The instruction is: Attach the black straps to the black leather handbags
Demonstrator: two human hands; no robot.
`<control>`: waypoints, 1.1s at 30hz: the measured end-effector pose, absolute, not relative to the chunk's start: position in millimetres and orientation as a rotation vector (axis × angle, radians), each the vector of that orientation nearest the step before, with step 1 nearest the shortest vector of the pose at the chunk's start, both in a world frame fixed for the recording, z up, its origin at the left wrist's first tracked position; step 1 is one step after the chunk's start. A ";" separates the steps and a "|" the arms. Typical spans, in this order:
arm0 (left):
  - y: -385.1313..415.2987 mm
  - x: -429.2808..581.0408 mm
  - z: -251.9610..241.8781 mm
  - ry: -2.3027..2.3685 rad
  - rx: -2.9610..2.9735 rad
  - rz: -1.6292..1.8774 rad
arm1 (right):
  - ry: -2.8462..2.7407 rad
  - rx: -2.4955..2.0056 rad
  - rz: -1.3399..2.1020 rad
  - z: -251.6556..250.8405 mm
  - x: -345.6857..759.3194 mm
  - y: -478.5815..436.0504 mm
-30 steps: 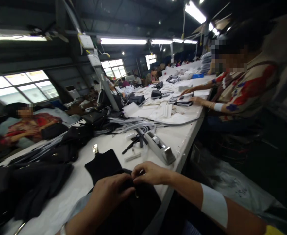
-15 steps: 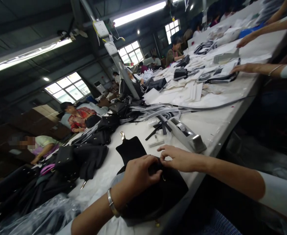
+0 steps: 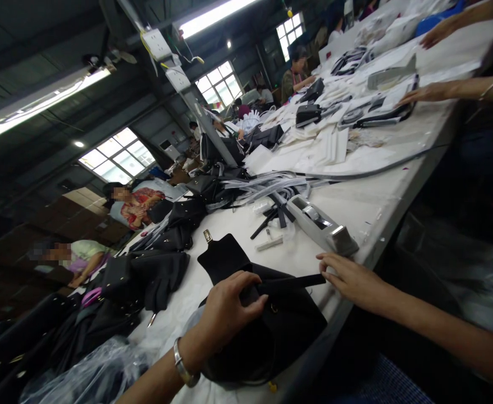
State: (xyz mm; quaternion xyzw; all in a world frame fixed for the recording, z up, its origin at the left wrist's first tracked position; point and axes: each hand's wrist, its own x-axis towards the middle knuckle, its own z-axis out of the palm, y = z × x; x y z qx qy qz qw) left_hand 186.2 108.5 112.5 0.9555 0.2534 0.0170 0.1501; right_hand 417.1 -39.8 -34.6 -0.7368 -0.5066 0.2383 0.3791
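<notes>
Black strap (image 3: 295,281) is held nearly straight between two grips, over the top of a black bag (image 3: 267,342). One end is pinched between the thumb and fingertips of the right hand (image 3: 350,279); the other is pressed between the thumb and curled fingers of the left hand (image 3: 232,303), presumably so that slack is taken out from both sides. Whether it is joined to the bag beneath the left grip cannot be told.

The bag is set at the near edge of the worktop (image 3: 356,202), probably so that it can be reached easily by both hands. Its flap (image 3: 225,259), tipped with a metal clasp (image 3: 206,235), is laid out beyond the left hand, apparently to clear the strap.

Just past the right hand a tape dispenser (image 3: 314,219) is placed, seemingly for quick reach, with black strips (image 3: 264,222) scattered beside it and pale strips (image 3: 263,188) bundled farther off. To the left, dark bags (image 3: 162,275) are heaped behind crumpled clear plastic (image 3: 95,370). At the far right, dark pieces are touched by a co-worker's hand (image 3: 429,94).
</notes>
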 end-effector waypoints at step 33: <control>115.5 212.3 127.7 1.012 1.794 -0.260 | -0.986 -1.470 0.938 1.3 344.7 -5.2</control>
